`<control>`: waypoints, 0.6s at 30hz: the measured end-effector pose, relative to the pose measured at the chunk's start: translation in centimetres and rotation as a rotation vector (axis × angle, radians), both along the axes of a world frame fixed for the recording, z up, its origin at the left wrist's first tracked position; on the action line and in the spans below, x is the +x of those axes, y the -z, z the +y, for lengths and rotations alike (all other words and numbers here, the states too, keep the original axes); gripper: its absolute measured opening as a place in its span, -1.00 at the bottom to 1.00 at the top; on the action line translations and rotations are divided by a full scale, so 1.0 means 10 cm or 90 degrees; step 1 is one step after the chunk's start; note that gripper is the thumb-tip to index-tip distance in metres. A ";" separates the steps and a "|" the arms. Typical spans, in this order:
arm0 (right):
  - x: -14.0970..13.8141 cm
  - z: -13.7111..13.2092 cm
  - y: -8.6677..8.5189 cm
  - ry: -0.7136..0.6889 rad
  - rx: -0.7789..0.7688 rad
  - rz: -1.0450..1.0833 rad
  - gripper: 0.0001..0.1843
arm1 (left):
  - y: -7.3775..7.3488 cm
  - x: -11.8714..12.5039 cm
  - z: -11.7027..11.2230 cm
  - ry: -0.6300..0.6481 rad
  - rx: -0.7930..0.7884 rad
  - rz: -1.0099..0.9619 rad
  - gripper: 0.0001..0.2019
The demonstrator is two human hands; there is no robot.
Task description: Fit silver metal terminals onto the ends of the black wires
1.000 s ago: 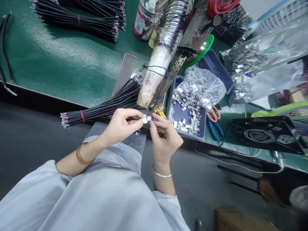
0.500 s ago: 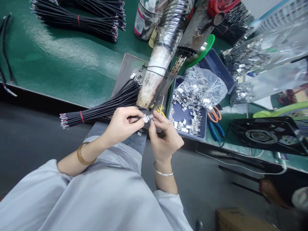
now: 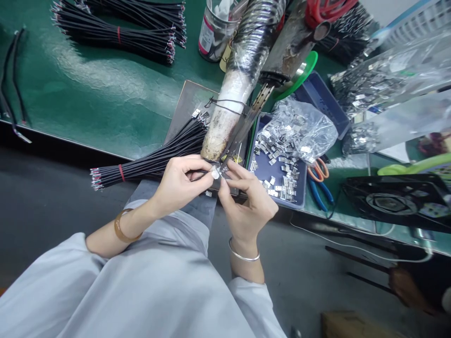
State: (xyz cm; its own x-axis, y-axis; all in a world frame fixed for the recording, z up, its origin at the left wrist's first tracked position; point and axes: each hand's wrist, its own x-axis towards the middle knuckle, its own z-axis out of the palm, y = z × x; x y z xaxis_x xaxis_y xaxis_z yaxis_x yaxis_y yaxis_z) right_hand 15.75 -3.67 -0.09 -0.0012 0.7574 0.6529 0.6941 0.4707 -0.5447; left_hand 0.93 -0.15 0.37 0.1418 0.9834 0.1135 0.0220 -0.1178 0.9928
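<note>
In front of the table edge, my left hand point(image 3: 183, 180) is closed, pinching a black cable point(image 3: 201, 172) between thumb and fingers. At its fingertips shows a small silver USB connector point(image 3: 215, 173). My right hand point(image 3: 246, 197) faces it with thumb and forefinger closed beside the connector. What those fingers grip is too small to make out. The end of a slanting soldering iron point(image 3: 243, 124) comes down just above both hands. Behind my left hand lies a bundle of black cables point(image 3: 155, 157) tied with a red band, several with USB connectors at their far ends.
A blue tray point(image 3: 299, 190) of loose connectors and a plastic bag point(image 3: 317, 134) stands at right. Beyond are pliers point(image 3: 320, 188) and a black fan point(image 3: 391, 199). A silver hose point(image 3: 230, 101) slants down centrally. More cable bundles point(image 3: 116, 37) and a jar point(image 3: 211, 40) lie behind.
My right hand has shifted slightly right and turned, and the connector between the hands now sits nearer the iron's end. My left hand keeps its pinch. The whole view has shifted a little.
</note>
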 end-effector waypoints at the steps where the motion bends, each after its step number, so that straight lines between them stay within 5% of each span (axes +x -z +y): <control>1: 0.01 -0.01 0.00 -0.002 -0.006 -0.003 -0.84 | 0.00 0.00 0.00 0.004 -0.005 0.002 -0.84; 12: 0.08 -0.05 -0.02 -0.013 -0.036 -0.027 -0.87 | -0.03 -0.01 -0.03 0.055 -0.040 0.052 -0.83; 18: 0.38 -0.17 0.03 0.044 -0.155 -0.075 -0.89 | 0.06 -0.12 -0.15 0.199 0.036 0.187 -0.81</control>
State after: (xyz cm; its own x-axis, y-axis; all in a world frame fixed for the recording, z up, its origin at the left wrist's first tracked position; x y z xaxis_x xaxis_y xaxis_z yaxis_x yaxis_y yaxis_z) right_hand 19.57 -5.32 -0.35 -0.0091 0.8929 0.4502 0.7858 0.2848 -0.5490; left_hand -0.26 -1.66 -0.25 0.4657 0.8817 0.0758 0.2580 -0.2172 0.9414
